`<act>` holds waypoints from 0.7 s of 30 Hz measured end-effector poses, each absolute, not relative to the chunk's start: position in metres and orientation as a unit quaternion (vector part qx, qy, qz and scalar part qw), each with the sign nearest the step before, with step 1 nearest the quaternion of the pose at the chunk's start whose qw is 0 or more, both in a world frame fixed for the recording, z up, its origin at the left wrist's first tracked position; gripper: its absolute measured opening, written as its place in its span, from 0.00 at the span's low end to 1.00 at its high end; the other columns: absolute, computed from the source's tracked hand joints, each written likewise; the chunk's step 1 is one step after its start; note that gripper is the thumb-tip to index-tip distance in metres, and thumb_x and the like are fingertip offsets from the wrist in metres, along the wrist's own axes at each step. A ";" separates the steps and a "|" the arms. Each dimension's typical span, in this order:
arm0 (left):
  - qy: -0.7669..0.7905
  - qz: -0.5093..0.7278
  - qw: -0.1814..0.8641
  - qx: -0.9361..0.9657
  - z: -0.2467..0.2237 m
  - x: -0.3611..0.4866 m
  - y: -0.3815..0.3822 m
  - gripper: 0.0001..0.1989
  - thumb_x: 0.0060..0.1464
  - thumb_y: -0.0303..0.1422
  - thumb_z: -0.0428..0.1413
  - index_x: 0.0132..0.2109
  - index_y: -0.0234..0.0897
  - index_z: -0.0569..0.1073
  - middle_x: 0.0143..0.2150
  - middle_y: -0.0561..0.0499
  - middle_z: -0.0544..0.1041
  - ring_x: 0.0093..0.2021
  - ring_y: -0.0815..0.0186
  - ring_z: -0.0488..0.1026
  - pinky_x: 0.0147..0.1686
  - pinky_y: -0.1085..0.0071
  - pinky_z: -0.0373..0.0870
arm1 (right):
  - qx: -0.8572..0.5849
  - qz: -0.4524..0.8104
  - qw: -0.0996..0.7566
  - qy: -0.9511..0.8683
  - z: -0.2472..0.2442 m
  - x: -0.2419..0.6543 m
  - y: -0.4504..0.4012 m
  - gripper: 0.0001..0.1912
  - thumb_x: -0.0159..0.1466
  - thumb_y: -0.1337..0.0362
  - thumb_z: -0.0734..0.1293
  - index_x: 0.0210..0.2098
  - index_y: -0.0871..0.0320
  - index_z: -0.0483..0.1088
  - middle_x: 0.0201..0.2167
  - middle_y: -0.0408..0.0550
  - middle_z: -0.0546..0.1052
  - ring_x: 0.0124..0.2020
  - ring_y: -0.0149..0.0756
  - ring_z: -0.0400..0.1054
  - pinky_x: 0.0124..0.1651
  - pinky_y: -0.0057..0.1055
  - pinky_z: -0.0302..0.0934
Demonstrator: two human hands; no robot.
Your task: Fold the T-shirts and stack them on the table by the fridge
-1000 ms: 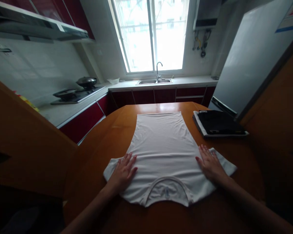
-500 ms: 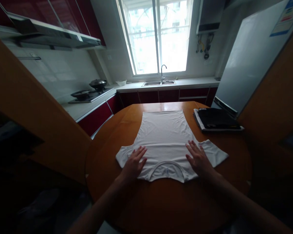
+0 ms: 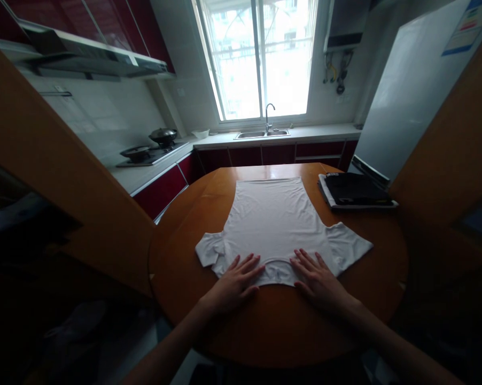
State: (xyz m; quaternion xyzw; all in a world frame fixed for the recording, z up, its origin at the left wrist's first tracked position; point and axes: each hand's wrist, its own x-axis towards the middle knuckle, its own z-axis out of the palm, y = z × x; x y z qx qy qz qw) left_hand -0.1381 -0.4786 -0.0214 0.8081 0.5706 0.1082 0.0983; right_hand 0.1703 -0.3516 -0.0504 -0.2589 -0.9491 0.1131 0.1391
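A white T-shirt (image 3: 275, 219) lies spread on the round wooden table (image 3: 185, 214), its neckline toward me and its hem at the far side. My left hand (image 3: 236, 280) rests flat on the shirt left of the neckline, fingers spread. On the right of the neckline my right hand (image 3: 315, 278) lies on the cloth, also with its fingers apart. Neither hand grasps anything. The left sleeve is creased and partly folded, while the right sleeve points outward, fairly flat.
A stack of folded dark and white clothes (image 3: 355, 191) sits at the table's right back. Beyond are a counter with a sink (image 3: 263, 135), a stove with pans (image 3: 163, 136) at left, and a fridge (image 3: 409, 96) at right.
Both hands have moved toward me and closer together, onto the shoulder areas beside the neckline. The left sleeve has become more creased. The camera view has shifted slightly.
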 end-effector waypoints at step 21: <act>0.794 0.414 0.161 0.415 -0.014 -0.288 -0.456 0.17 0.55 0.46 0.55 0.44 0.38 0.69 0.36 0.51 0.74 0.37 0.61 0.74 0.35 0.69 0.71 | -0.246 0.210 0.307 -0.895 -0.028 0.030 -0.327 0.18 0.71 0.60 0.59 0.56 0.57 0.71 0.62 0.59 0.69 0.64 0.47 0.62 0.65 0.50 0.60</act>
